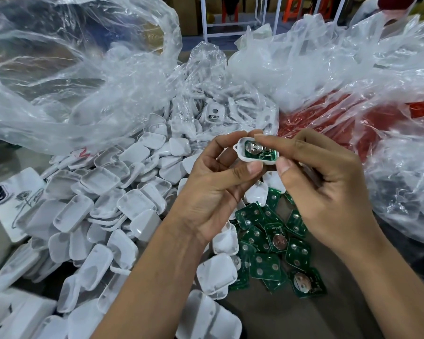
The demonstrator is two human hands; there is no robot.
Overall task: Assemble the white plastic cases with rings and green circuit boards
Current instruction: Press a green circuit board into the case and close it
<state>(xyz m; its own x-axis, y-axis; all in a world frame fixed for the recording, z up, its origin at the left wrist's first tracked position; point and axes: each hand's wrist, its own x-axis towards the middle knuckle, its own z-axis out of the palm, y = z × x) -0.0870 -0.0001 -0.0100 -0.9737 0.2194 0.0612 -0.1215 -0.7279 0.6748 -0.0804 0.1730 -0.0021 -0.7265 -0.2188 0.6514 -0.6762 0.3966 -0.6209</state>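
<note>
Seating the green board [260, 150] flat was judged best while the white case [255, 152] was pinched by the left hand [213, 189] and right hand [321, 192].

Small assembly workshop, hand-work station. Counter [267, 311] was buried under a heap of identical white plastic cases [103, 204], with a loose pile of green circuit boards [274, 243] just beside it. Big clear plastic bags [83, 77] of bulk parts crowded the back, one over red material [328, 118]. White metal frame [233, 18] and orange stools [296, 7] stood behind.
</note>
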